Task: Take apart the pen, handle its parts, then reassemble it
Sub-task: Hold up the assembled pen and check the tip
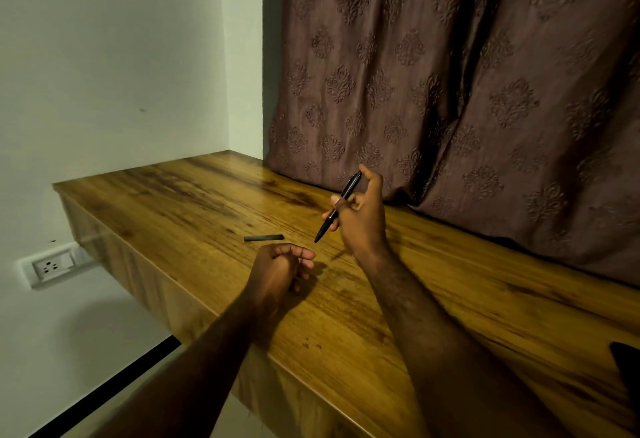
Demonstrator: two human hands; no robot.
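My right hand holds a black pen above the wooden desk. The pen is tilted, tip pointing down and left, and its upper end rests against my thumb. A short black pen part lies flat on the desk, a little to the left of the pen's tip. Just in front of that part, my left hand rests on the desk with its fingers curled in. I cannot tell whether anything is inside the left hand.
A brown patterned curtain hangs along the back of the desk. The desk's left edge drops off toward a wall with a white socket. A dark object shows at the right edge of the frame.
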